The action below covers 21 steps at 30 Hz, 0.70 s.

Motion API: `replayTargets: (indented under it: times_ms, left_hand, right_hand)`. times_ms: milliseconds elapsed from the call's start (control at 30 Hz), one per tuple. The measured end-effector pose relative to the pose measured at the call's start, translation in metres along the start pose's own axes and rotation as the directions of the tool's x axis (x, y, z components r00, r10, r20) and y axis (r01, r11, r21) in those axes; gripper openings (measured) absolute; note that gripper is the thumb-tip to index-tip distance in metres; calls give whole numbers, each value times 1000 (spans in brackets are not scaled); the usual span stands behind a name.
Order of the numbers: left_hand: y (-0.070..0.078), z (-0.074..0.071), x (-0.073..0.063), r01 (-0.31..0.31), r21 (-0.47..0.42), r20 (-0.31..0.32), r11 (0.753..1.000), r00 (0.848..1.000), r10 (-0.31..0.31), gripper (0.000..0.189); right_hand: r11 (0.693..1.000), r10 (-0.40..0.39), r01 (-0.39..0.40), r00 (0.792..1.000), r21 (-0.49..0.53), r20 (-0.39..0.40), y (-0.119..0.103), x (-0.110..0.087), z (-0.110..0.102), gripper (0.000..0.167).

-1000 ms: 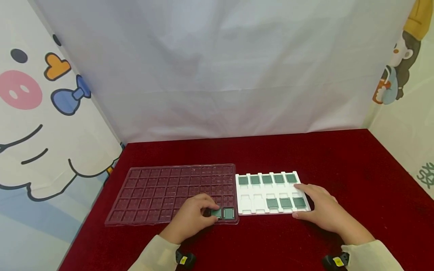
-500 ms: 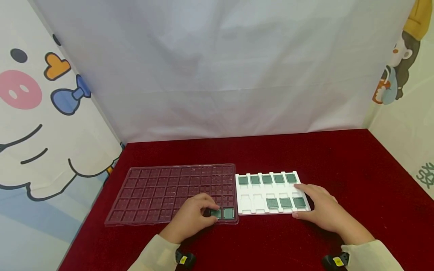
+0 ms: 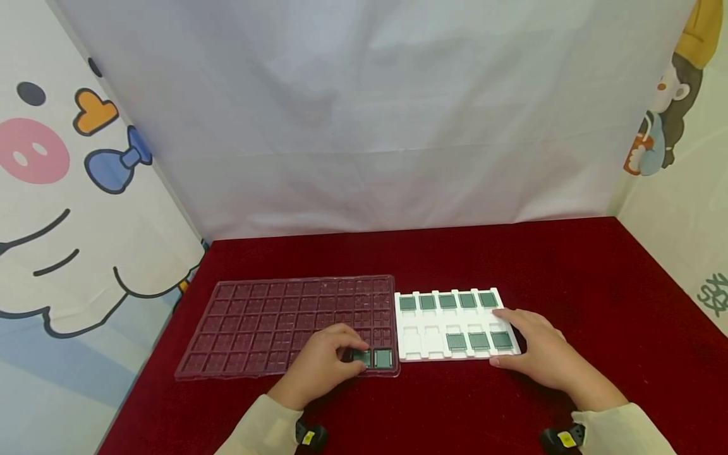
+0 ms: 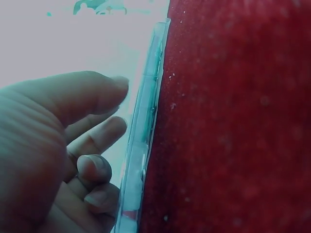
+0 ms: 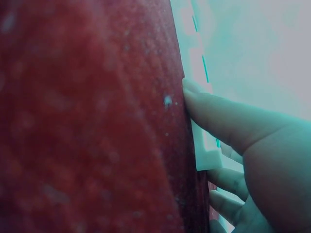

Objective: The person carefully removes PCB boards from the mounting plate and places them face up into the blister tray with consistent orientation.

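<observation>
Pinching a green chip (image 3: 366, 359) in the clear tray (image 3: 284, 322), lower centre of frame, left hand (image 3: 320, 361) likely risked snagging it if lifted askew; right hand (image 3: 543, 349) gripped the white tray (image 3: 422, 320).

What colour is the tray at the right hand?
White; the tray shows best in the head view.

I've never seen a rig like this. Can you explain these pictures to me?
There is no machine here; the work is done bare-handed. The wide picture comes from a head-worn camera looking forward and down; the two close ones come from cameras on each wrist. On the red surface lie a clear tray and, to its right, a white tray holding eight green squares. The left hand pinches a green square in the clear tray's near row. The right hand holds the white tray's right end.
</observation>
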<state>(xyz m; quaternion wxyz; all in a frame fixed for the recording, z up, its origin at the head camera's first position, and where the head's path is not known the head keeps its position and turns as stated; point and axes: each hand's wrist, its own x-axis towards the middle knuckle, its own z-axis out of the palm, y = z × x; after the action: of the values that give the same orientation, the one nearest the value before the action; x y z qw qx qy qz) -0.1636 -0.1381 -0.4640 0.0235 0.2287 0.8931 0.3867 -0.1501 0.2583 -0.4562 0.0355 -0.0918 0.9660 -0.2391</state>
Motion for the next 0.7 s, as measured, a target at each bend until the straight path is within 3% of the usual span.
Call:
replayTargets:
  times_ms: [367, 700]
  left_hand:
    - [25, -3, 7, -5, -4, -33, 1000, 999, 5, 23]
    - [41, 0, 14, -34, -40, -24, 999, 999, 33, 23]
  right_hand:
    - [1000, -2, 2, 1000, -3, -4, 0, 0, -1, 93]
    - [1000, -10, 10, 1000, -4, -7, 0, 0, -1, 93]
